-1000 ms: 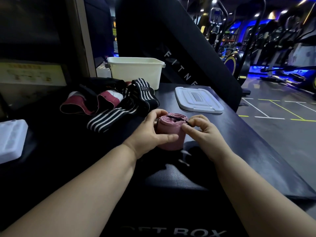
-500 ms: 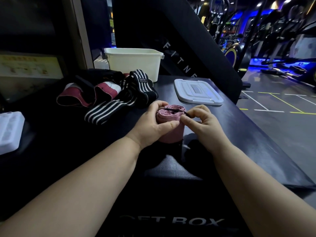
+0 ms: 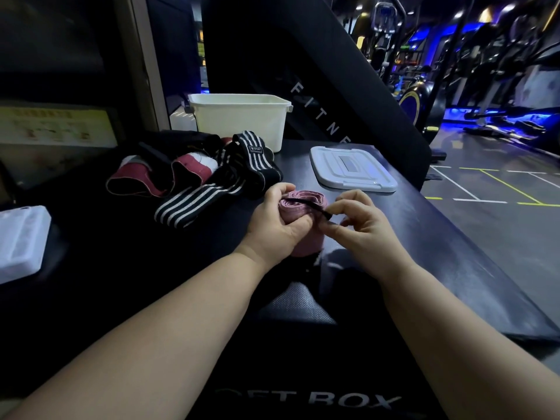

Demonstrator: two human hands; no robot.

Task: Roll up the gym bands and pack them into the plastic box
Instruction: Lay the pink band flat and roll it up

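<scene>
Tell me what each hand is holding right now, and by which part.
Left hand grips the rolled pink band around its side. Right hand pinches the free end of the thin black cord lying across the roll's top.

I've got black padded platform [image 3: 439, 253] w/ white plastic box [image 3: 239, 122] at far edge, lid [image 3: 353, 169] flat on right, loose bands [image 3: 212, 183] heaped centre-left, pink rolled band [image 3: 295, 211] upright nearest me

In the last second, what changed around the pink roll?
The right hand has drawn away to the right of the pink roll, pinching the black tie and stretching it across the roll's top. The left hand still grips the roll; box, lid and loose bands lie as before.
</scene>
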